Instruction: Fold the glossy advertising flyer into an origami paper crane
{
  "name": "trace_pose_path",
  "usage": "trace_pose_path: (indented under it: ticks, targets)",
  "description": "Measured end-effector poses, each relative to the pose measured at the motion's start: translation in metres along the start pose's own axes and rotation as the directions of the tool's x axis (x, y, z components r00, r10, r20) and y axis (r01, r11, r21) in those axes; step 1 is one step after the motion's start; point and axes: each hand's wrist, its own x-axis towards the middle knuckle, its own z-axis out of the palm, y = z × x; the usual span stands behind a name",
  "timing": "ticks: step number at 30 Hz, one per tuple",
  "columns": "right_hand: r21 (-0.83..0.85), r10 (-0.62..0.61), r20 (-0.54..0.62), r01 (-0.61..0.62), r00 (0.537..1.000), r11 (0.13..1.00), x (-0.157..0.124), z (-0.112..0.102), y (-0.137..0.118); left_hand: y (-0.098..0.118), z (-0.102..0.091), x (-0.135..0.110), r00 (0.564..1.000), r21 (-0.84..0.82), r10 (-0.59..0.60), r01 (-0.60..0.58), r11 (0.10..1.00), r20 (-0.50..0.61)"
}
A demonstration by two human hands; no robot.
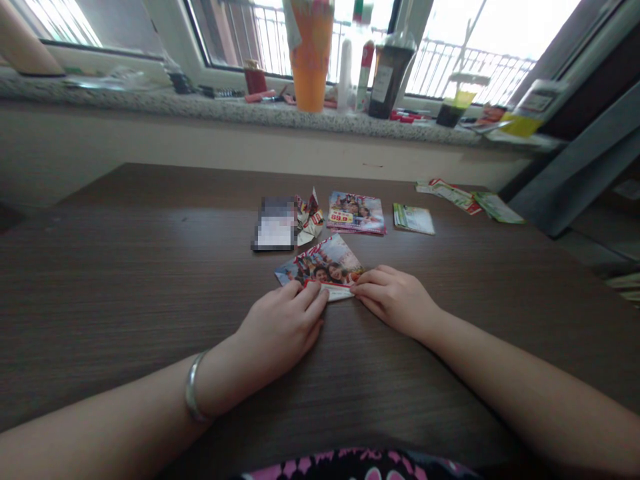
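A colourful printed paper sheet point(323, 263) lies on the dark wooden table point(125, 280) in front of me, its near edge folded up into a white strip. My left hand point(280, 327) rests on the table with its fingertips pressed on the left end of that fold. My right hand point(395, 297) presses the right end of the fold with its fingers held together. A silver bracelet point(193, 387) sits on my left wrist.
Behind the sheet lie a folded paper shape point(309, 219), a stack of printed leaflets point(356, 213), a green leaflet pile point(413, 219) and more leaflets point(453, 195) far right. The stone windowsill point(210, 107) holds an orange cup point(311, 57), bottles and drink cups.
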Motion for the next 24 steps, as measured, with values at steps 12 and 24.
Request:
trace_pose_path:
  ticks: [12, 24]
  targets:
    - [-0.041, 0.024, 0.012, -0.023, 1.0, 0.999, 0.001, 0.0006, -0.0028, -0.0021, 0.0024, -0.0003, 1.0, -0.001, -0.015, 0.015, 1.0, 0.016]
    - [-0.044, 0.038, 0.021, -0.037, 0.999, 0.998, 0.0006, -0.0005, -0.003, -0.0038, 0.0028, 0.0013, 0.999, -0.021, -0.005, 0.005, 1.0, 0.039]
